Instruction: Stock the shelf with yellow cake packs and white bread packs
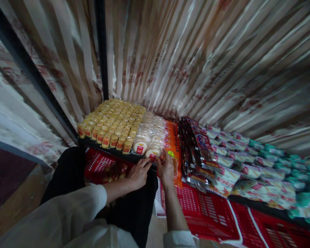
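Fingers (146, 162) of the left hand (138, 174) lie spread and flat at the shelf edge (111, 150), gripping nothing. Right hand (166, 169) fingers curl at the front round pale packet (152, 153); whether they pinch it cannot be told. That packet sits in the front row, between the yellow packets (113, 125) and the orange pack (173, 146). For a neat row, judged from this layout, press each packet upright against its neighbour, label forward. Red baskets (204, 213) stand below the shelf.
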`<state>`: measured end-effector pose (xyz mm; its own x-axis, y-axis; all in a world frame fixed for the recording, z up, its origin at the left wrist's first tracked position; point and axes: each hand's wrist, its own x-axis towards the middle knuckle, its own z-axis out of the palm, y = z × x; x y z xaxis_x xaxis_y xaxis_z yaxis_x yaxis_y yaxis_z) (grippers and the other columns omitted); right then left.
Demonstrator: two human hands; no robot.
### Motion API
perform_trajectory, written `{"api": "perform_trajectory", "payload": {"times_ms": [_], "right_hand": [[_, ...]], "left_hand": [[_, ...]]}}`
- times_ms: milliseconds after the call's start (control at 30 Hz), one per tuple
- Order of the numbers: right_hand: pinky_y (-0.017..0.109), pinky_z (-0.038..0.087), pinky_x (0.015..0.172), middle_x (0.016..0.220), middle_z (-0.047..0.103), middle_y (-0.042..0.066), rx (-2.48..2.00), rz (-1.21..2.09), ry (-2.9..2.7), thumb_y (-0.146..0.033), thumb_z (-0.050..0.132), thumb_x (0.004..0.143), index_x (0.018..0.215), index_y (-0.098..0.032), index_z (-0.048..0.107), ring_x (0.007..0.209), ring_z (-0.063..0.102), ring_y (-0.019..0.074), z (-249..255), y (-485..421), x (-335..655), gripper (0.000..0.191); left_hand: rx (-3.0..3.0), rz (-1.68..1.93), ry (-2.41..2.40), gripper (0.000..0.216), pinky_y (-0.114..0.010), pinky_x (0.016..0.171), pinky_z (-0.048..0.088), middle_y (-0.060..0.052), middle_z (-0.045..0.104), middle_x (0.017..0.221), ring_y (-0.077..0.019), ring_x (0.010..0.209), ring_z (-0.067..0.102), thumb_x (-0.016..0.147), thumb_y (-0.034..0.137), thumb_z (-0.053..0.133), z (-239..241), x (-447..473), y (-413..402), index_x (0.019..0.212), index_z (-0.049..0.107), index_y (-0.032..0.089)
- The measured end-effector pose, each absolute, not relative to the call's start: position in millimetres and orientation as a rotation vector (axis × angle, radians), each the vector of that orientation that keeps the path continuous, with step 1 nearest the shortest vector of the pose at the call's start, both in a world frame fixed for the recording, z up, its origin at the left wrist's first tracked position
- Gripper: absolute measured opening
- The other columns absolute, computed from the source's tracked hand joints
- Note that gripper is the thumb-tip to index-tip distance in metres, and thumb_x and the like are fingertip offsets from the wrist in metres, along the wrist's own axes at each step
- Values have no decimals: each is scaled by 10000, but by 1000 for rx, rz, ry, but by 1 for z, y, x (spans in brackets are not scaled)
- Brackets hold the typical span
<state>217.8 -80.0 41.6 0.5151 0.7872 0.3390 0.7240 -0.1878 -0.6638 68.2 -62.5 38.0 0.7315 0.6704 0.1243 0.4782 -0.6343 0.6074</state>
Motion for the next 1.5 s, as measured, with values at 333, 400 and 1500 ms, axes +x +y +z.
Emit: {"api": "perform_trajectory", "payload": {"times_ms": [333,400,1500], "right_hand": [[410,483,811,1061,455,121,-1940,-55,-1271,-339,407,889,1177,-204,559,962,508,230,7,-106,185,353],[415,479,823,1058,456,120,-1938,-67,-1276,-334,400,891,1174,-196,563,960,505,229,2,-101,188,355],[412,469,799,996,483,142,-1939,-235,-1286,-289,371,901,1088,-112,575,923,512,236,2,-85,187,329]], "left_hand": [[2399,425,879,490,-361,1045,405,-99,416,1379,-239,1265,350,775,48,415,32,71,-63,1259,463,101],[2396,421,884,504,-354,1047,400,-99,417,1376,-239,1264,346,767,42,416,33,72,-61,1267,455,97],[2276,616,1088,595,-373,1091,312,-112,422,1378,-226,1278,362,768,28,385,29,55,-33,1355,375,119]]}}
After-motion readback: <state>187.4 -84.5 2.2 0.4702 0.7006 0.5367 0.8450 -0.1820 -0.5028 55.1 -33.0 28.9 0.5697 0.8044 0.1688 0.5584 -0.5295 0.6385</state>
